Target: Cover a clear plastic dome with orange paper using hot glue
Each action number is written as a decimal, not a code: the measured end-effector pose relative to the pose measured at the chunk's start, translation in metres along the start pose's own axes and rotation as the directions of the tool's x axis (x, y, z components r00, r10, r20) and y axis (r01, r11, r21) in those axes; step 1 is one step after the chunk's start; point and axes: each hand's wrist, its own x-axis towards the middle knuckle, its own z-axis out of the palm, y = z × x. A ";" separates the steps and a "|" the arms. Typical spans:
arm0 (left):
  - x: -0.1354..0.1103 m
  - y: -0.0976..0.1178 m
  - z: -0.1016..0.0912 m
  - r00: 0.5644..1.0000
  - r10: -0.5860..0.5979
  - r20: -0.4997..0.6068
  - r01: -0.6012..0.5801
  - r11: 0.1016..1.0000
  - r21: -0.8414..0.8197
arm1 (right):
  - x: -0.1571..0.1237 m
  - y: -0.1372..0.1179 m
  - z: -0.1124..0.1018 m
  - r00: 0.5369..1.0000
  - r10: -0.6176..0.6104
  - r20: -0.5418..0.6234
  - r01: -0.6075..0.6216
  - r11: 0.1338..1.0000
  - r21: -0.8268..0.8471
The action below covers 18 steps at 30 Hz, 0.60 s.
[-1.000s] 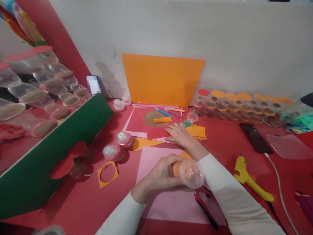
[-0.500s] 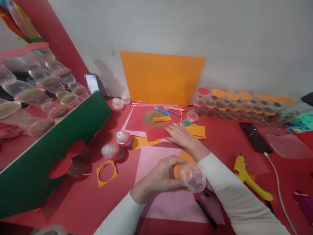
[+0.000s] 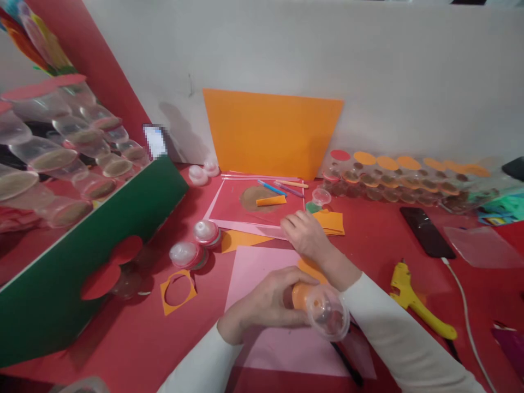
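Observation:
My left hand (image 3: 274,300) is closed around a clear plastic cup (image 3: 331,316), held tilted above a pink sheet (image 3: 254,267). An orange paper piece (image 3: 300,295) shows at the cup, between thumb and fingers. My right hand (image 3: 307,234) reaches past the cup, its fingers curled at the near edge of a red sheet (image 3: 229,204). What those fingers hold, if anything, is hidden. Orange paper pieces (image 3: 331,222) lie just right of that hand. Partly under the cup and right forearm, a tool with black handles (image 3: 347,363) lies on the pink sheet.
Lidded cups (image 3: 188,255) and a cut-out orange frame (image 3: 178,293) lie left of the pink sheet. A green board (image 3: 94,256) stands at left. At right are a yellow glue gun (image 3: 421,303), a phone (image 3: 427,232) and a white cable (image 3: 466,311). Pens (image 3: 272,188) lie at the back.
A small red paper piece under my right fingers no longer shows in its place. The right hand has drawn back slightly and its fingers have curled. The cup has shifted slightly right and down.

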 end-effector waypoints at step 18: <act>0.000 -0.007 0.002 0.984 0.173 0.045 -0.175 0.984 0.041 | -0.035 -0.049 -0.037 0.985 -0.156 0.069 0.158 0.987 -0.025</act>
